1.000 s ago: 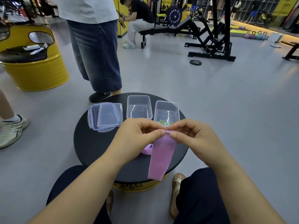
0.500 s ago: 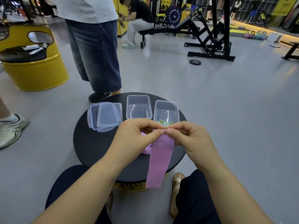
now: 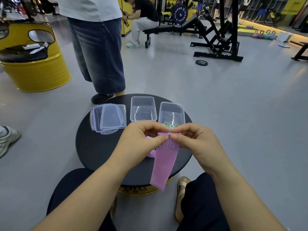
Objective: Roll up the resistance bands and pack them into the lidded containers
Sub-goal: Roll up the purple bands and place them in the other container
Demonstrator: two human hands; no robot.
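Behind the hands, both pinching the pink band, two open containers stand beside stacked lids.

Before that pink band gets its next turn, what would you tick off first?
1. Left hand and right hand pinch the pink flat rubber band at its top edge: ok.
2. First fold started at that edge: ok.
3. Fold even and tight: cannot tell, fingers cover it.
4. Band's tail hangs free past the round black tabletop: ok.
5. Middle clear rectangular plastic container open and empty: ok.
6. Clear plastic lids off, stacked at the left: ok.
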